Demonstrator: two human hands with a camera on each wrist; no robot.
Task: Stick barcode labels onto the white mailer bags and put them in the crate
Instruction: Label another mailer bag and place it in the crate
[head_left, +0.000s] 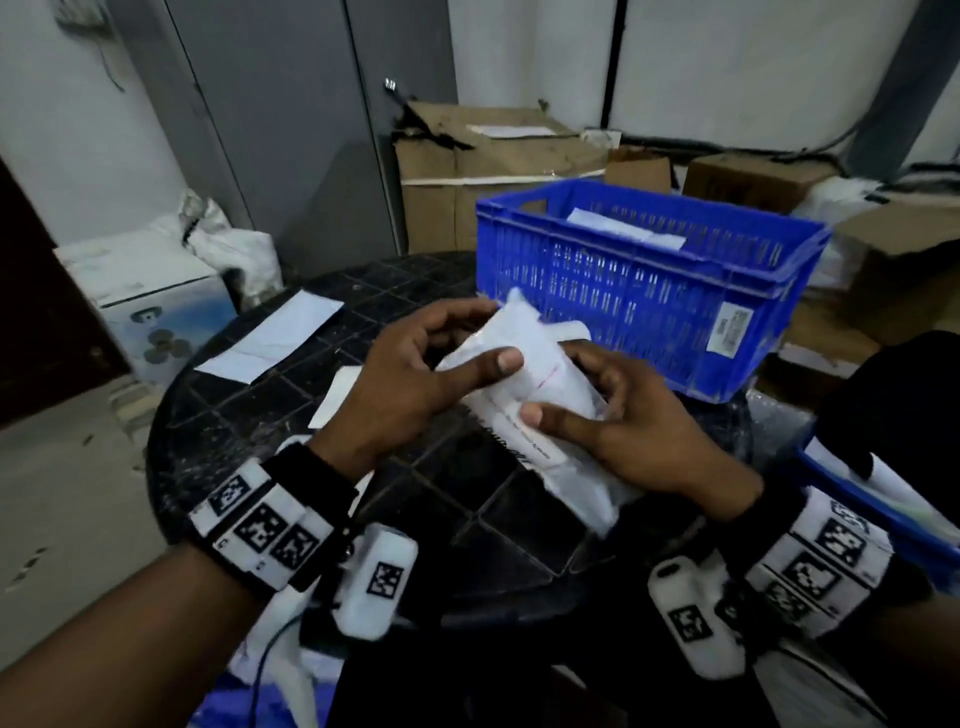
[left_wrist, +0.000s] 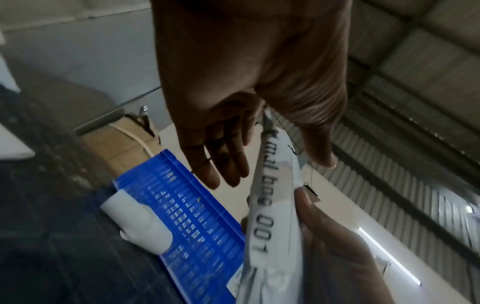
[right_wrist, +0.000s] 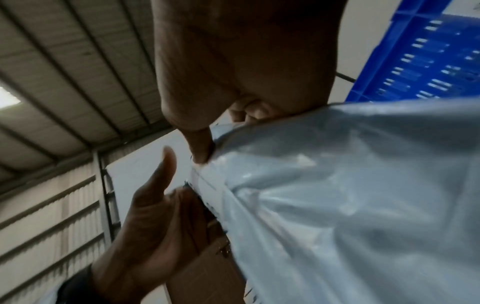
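I hold a white mailer bag (head_left: 540, 384) in both hands above the black round table (head_left: 234, 415). My left hand (head_left: 478, 338) grips its far end, thumb on top and fingers behind. My right hand (head_left: 571, 400) grips the near part, with its thumb pressing on a barcode label (head_left: 524, 439) stuck to the bag. Printed text runs along the bag (left_wrist: 267, 195) in the left wrist view. The right wrist view shows the bag's underside (right_wrist: 350, 195). The blue crate (head_left: 649, 296) stands just beyond the bag with white packets (head_left: 623, 228) inside.
White sheets (head_left: 270, 338) lie on the table's left side. A white roll (left_wrist: 137, 224) lies by the crate's near wall. Cardboard boxes (head_left: 493, 166) stand behind the crate, and a second blue crate (head_left: 893, 530) sits at my right.
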